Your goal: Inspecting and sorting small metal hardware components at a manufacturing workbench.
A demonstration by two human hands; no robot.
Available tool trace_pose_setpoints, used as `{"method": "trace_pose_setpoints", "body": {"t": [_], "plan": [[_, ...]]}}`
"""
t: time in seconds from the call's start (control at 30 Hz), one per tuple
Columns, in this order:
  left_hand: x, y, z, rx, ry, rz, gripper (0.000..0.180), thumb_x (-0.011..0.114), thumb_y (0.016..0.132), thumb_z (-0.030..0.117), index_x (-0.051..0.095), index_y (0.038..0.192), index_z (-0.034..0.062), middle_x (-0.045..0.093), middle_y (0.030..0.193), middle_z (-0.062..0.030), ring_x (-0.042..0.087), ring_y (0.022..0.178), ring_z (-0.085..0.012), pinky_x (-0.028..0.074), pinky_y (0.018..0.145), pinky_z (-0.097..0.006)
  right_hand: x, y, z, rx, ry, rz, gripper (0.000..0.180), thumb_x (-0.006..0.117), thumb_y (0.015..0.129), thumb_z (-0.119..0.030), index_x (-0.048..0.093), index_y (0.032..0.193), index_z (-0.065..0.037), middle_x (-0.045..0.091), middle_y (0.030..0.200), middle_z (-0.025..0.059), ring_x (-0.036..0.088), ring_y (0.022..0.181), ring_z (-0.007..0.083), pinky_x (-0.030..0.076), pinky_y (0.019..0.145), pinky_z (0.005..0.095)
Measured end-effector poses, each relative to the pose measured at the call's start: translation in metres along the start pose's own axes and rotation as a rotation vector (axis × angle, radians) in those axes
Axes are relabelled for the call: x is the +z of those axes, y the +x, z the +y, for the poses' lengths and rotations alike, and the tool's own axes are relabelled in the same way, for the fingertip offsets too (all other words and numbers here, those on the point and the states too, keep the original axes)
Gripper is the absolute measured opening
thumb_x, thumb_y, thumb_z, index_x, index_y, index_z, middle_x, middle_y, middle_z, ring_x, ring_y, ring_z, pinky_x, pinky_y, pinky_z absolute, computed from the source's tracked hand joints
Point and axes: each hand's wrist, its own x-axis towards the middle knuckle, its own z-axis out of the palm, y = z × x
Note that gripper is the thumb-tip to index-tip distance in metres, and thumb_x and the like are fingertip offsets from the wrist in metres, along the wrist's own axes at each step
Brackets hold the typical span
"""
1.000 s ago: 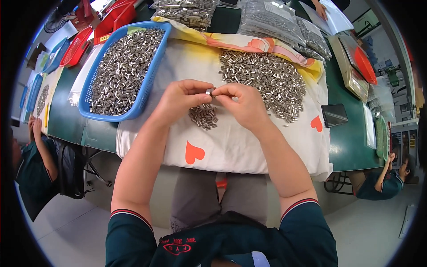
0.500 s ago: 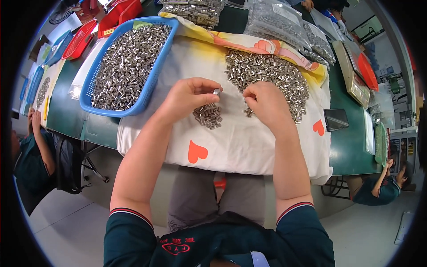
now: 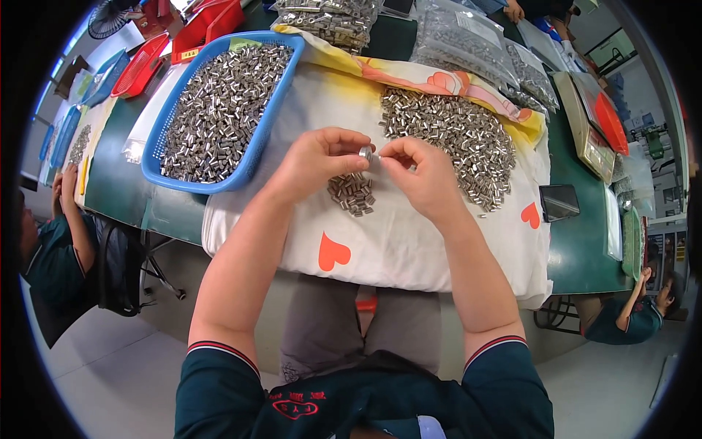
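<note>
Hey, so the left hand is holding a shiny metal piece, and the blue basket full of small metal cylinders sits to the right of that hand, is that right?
Not quite. The head view shows the blue basket full of small metal cylinders sitting to the left of the left hand, which is indeed holding a shiny metal piece.

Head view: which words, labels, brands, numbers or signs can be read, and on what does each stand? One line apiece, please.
Shirt: red embroidered letters in a rounded red outline, not quoted here; small marks above are too blurred to read.
Red tray: yellow label, too small to read.
Clear plastic bag: white label, too blurred to read.
</note>
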Motion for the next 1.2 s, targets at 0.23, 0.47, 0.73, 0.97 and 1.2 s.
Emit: {"method": "trace_pose_setpoints", "body": {"t": [0.23, 0.47, 0.73, 0.97, 1.2], "plan": [[0.005, 0.001, 0.003, -0.039, -0.027, -0.037, 0.029, 0.063, 0.075, 0.001, 0.055, 0.103, -0.0054, 0.062, 0.09, -0.0092, 0.059, 0.081, -0.0111, 0.048, 0.072, -0.022, 0.004, 0.0, 0.005, -0.057, 0.037, -0.002, 0.011, 0.061, 0.071, -0.004, 0.06, 0.082, -0.002, 0.06, 0.078, 0.0046, 0.055, 0.064, 0.0111, 0.045, 0.06, 0.0247], [0.004, -0.002, -0.001, -0.002, -0.019, 0.006, 0.028, 0.062, 0.075, 0.001, 0.056, 0.102, -0.0064, 0.062, 0.089, -0.0097, 0.059, 0.08, -0.0116, 0.048, 0.072, -0.022, 0.016, -0.002, 0.002, -0.189, -0.144, 0.115, 0.011, 0.06, 0.069, -0.002, 0.06, 0.079, -0.001, 0.061, 0.076, 0.0076, 0.059, 0.067, 0.0145, 0.047, 0.062, 0.0254], [0.005, -0.002, 0.004, -0.041, 0.035, -0.009, 0.028, 0.062, 0.075, 0.001, 0.056, 0.102, -0.0062, 0.062, 0.089, -0.0099, 0.06, 0.079, -0.0116, 0.048, 0.071, -0.021, 0.003, -0.001, 0.001, 0.013, 0.083, -0.033, 0.009, 0.061, 0.072, -0.006, 0.061, 0.08, -0.002, 0.061, 0.072, 0.003, 0.055, 0.066, 0.0093, 0.044, 0.062, 0.0224], [0.006, -0.001, 0.004, -0.021, 0.057, -0.038, 0.026, 0.063, 0.075, 0.0, 0.058, 0.1, -0.0034, 0.062, 0.088, -0.0069, 0.059, 0.078, -0.0094, 0.048, 0.07, -0.021, -0.021, 0.009, 0.015, -0.037, -0.093, 0.055, 0.011, 0.058, 0.072, -0.008, 0.061, 0.082, -0.004, 0.06, 0.073, 0.0093, 0.058, 0.063, 0.0197, 0.046, 0.058, 0.0282], [0.006, 0.001, -0.001, 0.019, 0.041, -0.062, 0.024, 0.063, 0.075, 0.0, 0.059, 0.099, -0.0034, 0.062, 0.087, -0.0061, 0.058, 0.077, -0.0087, 0.047, 0.069, -0.02, -0.015, 0.01, 0.03, -0.233, -0.673, 0.06, 0.005, 0.059, 0.07, -0.01, 0.062, 0.071, -0.006, 0.057, 0.07, 0.0085, 0.055, 0.072, 0.0242, 0.044, 0.066, 0.0363]]}}
